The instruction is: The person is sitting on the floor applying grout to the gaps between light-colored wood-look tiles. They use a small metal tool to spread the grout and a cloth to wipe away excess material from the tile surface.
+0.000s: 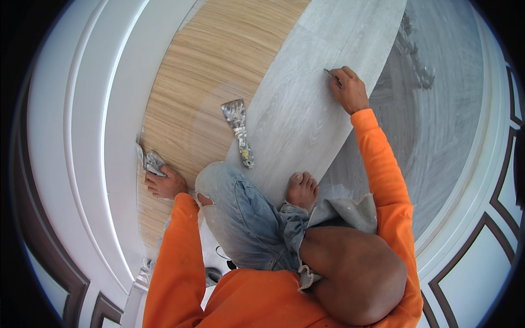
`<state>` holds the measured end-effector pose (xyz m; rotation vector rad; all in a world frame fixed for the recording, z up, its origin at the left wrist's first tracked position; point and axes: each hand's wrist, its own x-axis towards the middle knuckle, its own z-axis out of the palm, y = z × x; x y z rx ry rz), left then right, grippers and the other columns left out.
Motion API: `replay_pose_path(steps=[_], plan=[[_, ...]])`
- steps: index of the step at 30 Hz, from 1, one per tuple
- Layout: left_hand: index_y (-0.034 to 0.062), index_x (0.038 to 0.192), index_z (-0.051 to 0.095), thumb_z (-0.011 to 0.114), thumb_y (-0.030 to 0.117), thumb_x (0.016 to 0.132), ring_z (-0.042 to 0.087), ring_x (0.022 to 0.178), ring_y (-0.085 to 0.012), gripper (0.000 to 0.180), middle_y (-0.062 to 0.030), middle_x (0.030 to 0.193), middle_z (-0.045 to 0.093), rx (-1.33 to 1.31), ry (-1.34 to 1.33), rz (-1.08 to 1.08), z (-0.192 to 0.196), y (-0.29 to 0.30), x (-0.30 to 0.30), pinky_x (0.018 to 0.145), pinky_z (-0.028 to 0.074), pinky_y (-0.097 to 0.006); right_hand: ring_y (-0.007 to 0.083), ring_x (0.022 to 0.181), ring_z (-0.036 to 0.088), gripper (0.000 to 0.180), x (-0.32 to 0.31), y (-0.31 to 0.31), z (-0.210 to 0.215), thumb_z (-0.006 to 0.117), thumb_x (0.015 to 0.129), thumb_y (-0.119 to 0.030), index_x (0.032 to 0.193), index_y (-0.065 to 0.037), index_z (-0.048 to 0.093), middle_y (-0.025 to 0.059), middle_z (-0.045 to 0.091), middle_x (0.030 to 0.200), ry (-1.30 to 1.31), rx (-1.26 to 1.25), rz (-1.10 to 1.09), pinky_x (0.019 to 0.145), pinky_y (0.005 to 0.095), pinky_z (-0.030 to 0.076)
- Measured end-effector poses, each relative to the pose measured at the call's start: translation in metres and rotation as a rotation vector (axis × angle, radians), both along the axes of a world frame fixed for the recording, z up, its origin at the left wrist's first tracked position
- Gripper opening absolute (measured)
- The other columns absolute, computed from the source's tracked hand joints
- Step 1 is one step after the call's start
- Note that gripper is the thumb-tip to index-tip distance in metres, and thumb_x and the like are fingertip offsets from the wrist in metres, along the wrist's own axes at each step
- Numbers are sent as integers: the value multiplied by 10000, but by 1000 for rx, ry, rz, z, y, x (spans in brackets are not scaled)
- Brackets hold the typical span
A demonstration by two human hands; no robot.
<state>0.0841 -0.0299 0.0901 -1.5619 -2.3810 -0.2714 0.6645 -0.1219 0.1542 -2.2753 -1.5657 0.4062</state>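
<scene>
Down on the floor the person crouched, and the left hand (164, 183) was planted at the near left, fingers curled shut around a crumpled grey rag (151, 162) pressed onto the light oak-grain wooden flooring (213, 60), right beside the white wall moulding (104, 126). Out to the far right, the right hand (348, 90) was closed in a pinch on a thin grey blade-like tool (330, 72), its tip touching the pale grey wood-grain vinyl plank (306, 104). Between the two hands lay a paste-smeared metal putty knife with a yellowed handle (238, 131), resting untouched across the plank's left edge. A bare foot (302, 188) sat on the plank's near end, beside a knee in ripped light-blue jeans (240, 213).
</scene>
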Motion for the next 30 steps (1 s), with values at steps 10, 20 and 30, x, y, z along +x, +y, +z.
replay_pose_path(steps=[10, 20, 30], plan=[[95, 1434, 565, 537, 513, 962, 538, 1160, -388, 631, -146, 1313, 574, 4, 9, -17, 2, 0, 3, 1005, 402, -533, 293, 895, 703, 231, 10, 0, 1, 690, 918, -48, 1144, -19, 725, 104, 687, 1027, -62, 5, 49, 830, 406, 588], [89, 1431, 571, 533, 504, 964, 547, 1161, -386, 626, -147, 1320, 579, -9, 29, -11, 0, 1, -2, 1002, 410, -530, 318, 979, 695, 222, 10, -2, 2, 703, 918, -81, 1131, -22, 726, 119, 677, 1051, -4, -36, 66, 896, 436, 593], [93, 1443, 562, 535, 515, 961, 536, 1170, -386, 641, -145, 1328, 570, -22, -4, -8, 3, 0, 4, 1007, 404, -532, 302, 915, 701, 218, 15, -2, 0, 701, 921, -73, 1130, -18, 726, 113, 686, 1031, -30, 23, 57, 832, 417, 590]])
